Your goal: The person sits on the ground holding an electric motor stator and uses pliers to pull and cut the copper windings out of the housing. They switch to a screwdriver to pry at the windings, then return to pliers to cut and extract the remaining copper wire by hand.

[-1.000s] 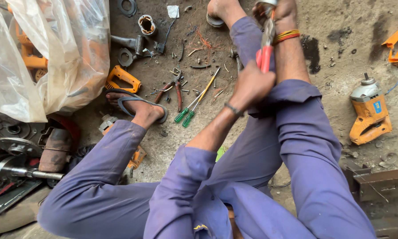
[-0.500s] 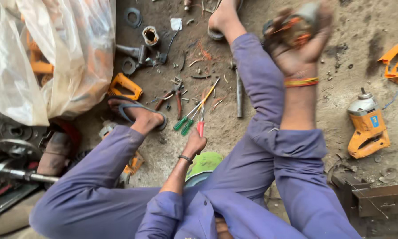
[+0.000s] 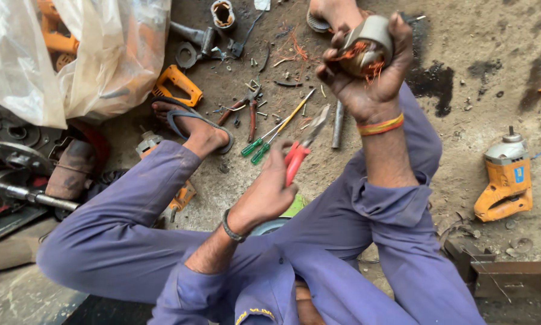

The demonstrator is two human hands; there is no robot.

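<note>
Copper-wound grey metal motor stator sat raised in the right hand, whose fingers were clenched around its cylindrical body, frayed orange wire strands sticking out between them. The left hand was lower and nearer the body, its fingers closed on the red-handled pliers, the grey metal tip pointing up toward the stator but well apart from it. On the dirt floor just beyond the pliers lay two green-handled screwdrivers, with a second, dark red-handled pair of pliers near them. An orange electric drill rested to the right, and a clear plastic bag of orange parts lay at the upper left.
</note>
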